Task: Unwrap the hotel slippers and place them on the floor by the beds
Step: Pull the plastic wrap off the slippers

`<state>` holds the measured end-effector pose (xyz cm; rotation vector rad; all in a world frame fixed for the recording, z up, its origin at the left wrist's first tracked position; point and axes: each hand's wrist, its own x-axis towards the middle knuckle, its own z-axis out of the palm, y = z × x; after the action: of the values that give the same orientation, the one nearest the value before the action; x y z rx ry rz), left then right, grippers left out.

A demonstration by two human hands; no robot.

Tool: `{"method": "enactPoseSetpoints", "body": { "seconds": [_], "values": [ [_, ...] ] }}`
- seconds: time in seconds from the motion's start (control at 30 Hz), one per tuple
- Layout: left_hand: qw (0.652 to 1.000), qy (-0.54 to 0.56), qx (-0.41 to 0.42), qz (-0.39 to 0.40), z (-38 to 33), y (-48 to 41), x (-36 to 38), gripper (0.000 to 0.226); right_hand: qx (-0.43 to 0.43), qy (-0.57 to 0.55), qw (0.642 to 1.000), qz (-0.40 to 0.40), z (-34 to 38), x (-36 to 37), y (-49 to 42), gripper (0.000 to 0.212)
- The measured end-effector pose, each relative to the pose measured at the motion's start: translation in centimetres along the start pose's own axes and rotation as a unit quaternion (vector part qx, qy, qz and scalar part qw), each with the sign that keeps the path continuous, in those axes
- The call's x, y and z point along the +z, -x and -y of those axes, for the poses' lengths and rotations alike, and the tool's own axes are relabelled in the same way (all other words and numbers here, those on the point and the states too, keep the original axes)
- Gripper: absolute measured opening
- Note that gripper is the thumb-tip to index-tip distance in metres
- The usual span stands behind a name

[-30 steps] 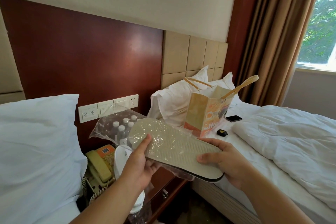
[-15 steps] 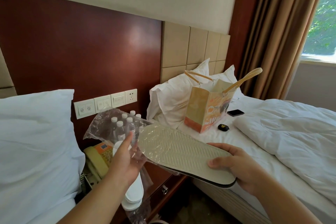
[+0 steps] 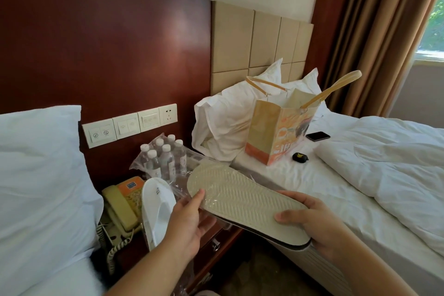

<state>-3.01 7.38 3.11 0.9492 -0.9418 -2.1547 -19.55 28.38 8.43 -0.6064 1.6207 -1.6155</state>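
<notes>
Hands first: the right grip clasps the heel end of a flat beige slipper turned ridged sole up, thumb on top. The left grip pinches its toe end, thumb on the sole, fingers beneath. Just behind that hand hangs a white cloth slipper amid crumpled clear plastic wrap; what holds it is hidden. Below, the dark wooden counter carries a yellow-and-orange telephone and shrink-wrapped water bottles. Beyond, an orange paper bag stands on the white bed.
</notes>
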Motion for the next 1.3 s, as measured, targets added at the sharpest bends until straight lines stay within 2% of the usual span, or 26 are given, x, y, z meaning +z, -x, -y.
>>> {"method": "enactPoseSetpoints", "body": {
  "seconds": [0.23,0.5,0.73,0.87,0.97,1.07,1.17,1.3],
  "values": [
    [0.999,-0.036,-0.008,-0.007,1.2,-4.0,1.5,0.031,0.014,0.007,1.000,-0.017,-1.4,-2.9,-2.6,0.051],
    [0.992,-0.120,0.014,-0.016,4.0,-8.0,1.6,0.042,0.067,-0.008,0.998,0.010,-5.1,-7.6,-3.7,0.061],
    [0.986,-0.152,-0.005,-0.071,7.2,-11.9,0.3,0.051,0.122,-0.029,0.992,0.017,-8.5,-11.2,-4.2,0.071],
    [0.986,-0.134,-0.032,-0.094,8.2,-13.9,-0.2,0.050,0.141,-0.031,0.989,0.024,-9.0,-12.2,-4.6,0.071],
    [0.982,-0.146,-0.052,-0.108,8.5,-15.2,-0.6,0.059,0.151,-0.045,0.987,0.034,-8.8,-13.1,-4.8,0.072],
    [0.974,-0.184,-0.077,-0.103,8.8,-15.8,-1.0,0.078,0.144,-0.070,0.986,0.035,-8.7,-13.5,-5.1,0.070],
    [0.970,-0.216,-0.091,-0.064,9.0,-16.2,-1.6,0.107,0.133,-0.085,0.987,0.011,-8.9,-13.0,-5.7,0.066],
    [0.968,-0.235,-0.078,-0.038,9.0,-16.2,-2.4,0.117,0.117,-0.089,0.988,-0.044,-9.6,-11.0,-6.6,0.055]
  ]
}}
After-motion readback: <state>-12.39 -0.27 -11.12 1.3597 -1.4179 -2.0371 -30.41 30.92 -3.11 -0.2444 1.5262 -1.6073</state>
